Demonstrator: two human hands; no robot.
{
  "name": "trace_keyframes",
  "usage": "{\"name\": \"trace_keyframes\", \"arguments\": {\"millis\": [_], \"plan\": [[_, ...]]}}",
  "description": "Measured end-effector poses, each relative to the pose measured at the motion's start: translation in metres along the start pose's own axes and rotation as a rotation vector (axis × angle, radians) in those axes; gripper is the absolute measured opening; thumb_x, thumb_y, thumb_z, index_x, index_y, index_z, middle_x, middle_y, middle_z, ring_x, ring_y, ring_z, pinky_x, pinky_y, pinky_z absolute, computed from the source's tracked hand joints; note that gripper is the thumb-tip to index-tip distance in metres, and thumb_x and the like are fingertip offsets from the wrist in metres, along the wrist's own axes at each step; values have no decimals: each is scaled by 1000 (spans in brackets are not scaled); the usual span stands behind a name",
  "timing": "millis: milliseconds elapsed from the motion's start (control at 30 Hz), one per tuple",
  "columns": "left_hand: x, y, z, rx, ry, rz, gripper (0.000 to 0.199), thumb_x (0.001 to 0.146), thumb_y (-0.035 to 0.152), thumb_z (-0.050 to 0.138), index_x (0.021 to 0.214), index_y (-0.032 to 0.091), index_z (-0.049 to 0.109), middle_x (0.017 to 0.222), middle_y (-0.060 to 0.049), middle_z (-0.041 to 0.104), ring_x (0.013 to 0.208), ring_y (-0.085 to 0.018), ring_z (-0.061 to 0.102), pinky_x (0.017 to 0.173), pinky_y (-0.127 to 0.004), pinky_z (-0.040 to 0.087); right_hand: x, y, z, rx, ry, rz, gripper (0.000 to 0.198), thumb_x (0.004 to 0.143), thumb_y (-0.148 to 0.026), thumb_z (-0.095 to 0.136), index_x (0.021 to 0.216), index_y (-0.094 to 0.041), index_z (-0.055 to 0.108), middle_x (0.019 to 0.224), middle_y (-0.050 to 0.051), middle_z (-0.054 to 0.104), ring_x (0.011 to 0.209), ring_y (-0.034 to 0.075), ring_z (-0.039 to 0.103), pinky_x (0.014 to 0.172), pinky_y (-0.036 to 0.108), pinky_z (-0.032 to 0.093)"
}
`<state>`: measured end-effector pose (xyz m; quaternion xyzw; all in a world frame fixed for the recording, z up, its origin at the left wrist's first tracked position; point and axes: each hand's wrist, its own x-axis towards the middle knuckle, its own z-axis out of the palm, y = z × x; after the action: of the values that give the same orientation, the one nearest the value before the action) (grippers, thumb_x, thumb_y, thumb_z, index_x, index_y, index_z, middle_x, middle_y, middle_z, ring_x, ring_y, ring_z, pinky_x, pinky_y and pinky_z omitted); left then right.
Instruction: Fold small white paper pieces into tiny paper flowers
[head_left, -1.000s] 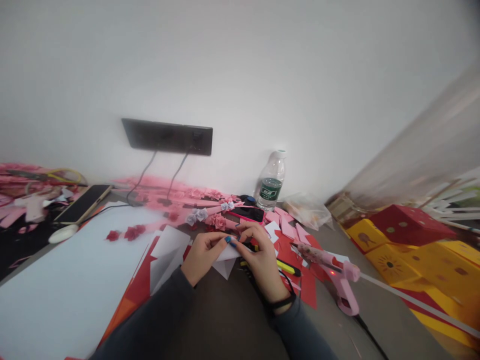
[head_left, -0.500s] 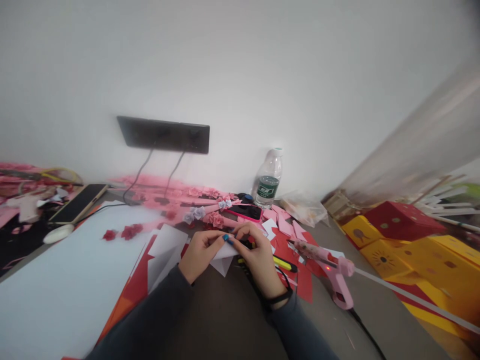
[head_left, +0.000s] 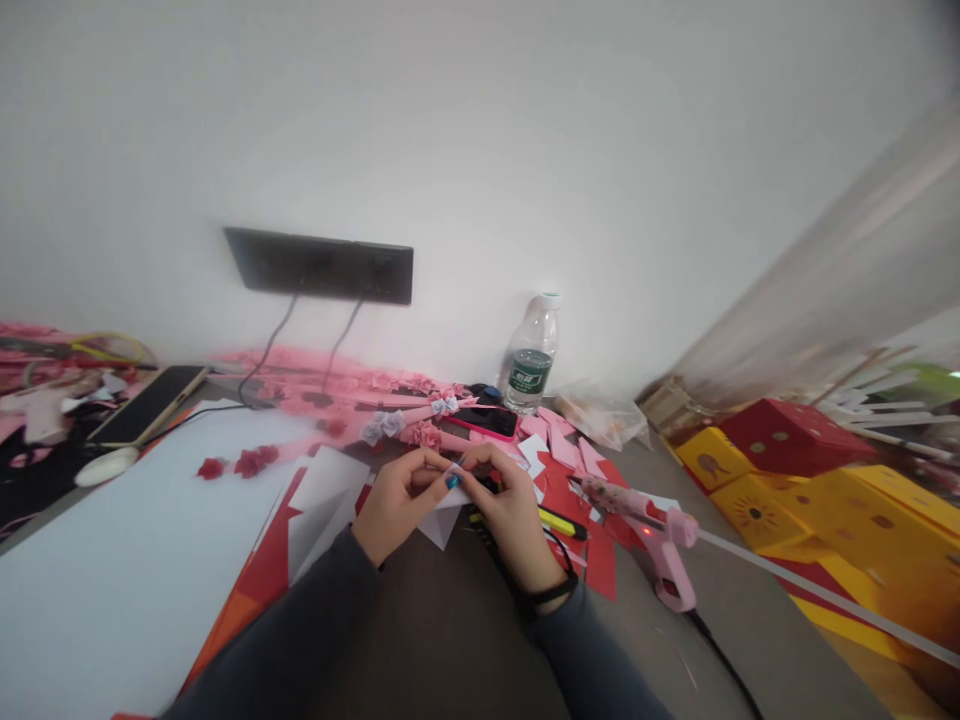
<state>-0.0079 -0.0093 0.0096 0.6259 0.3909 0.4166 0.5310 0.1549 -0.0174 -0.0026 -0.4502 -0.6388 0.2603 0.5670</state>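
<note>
Between my two hands, a small piece of white paper (head_left: 459, 494) is pinched at its upper edge. My left hand (head_left: 396, 503) has thumb and forefinger closed on the left part of it, a blue nail showing on the thumb. My right hand (head_left: 512, 515), with a dark band at the wrist, pinches the paper's right part, its thumb tip close to the left one. Another white paper piece (head_left: 438, 527) lies just below on the table. A yellow-and-black utility knife (head_left: 561, 524) rests right beside my right hand.
A pink hot glue gun (head_left: 651, 525) with a red light and trailing cord lies to the right, near yellow and red boxes (head_left: 799, 435). Behind stand a water bottle (head_left: 531, 360) and pink paper flowers (head_left: 424, 433). A large white sheet (head_left: 127, 560) covers the left.
The whole view has shifted slightly, so things sit a little further left. My fingertips have moved slightly on the white paper, still pinching it.
</note>
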Motion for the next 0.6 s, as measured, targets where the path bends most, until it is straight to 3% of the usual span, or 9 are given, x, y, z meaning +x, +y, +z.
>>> {"name": "trace_keyframes", "arguments": {"millis": [167, 300, 433, 600], "plan": [[0, -2, 1, 2, -16, -19, 21, 82, 34, 66, 87, 16, 56, 69, -2, 72, 67, -16, 67, 65, -23, 48, 0, -3, 0, 27, -11, 16, 11, 83, -26, 68, 75, -21, 62, 73, 1, 64, 66, 16, 59, 61, 27, 46], [1, 0, 0, 16, -1, -43, 21, 81, 32, 67, 84, 17, 52, 60, 2, 65, 59, -13, 63, 58, -20, 43, 0, -4, -1, 44, -21, -12, 11, 85, -25, 67, 75, -21, 64, 79, 3, 65, 73, 18, 60, 66, 29, 47], [2, -1, 0, -47, -56, -104, 22, 77, 31, 69, 87, 16, 57, 64, 2, 66, 62, -14, 66, 58, -21, 47, 1, -2, -1, 84, -43, -19, 15, 86, -27, 67, 73, -21, 63, 84, 5, 64, 82, 20, 61, 72, 31, 48], [2, -6, 0, -30, -125, -124, 23, 81, 37, 64, 80, 15, 61, 64, 0, 66, 58, -17, 68, 54, -23, 50, -1, -2, -1, 101, -66, 31, 15, 86, -28, 64, 74, -21, 61, 76, 2, 59, 72, 18, 56, 65, 29, 44]]}}
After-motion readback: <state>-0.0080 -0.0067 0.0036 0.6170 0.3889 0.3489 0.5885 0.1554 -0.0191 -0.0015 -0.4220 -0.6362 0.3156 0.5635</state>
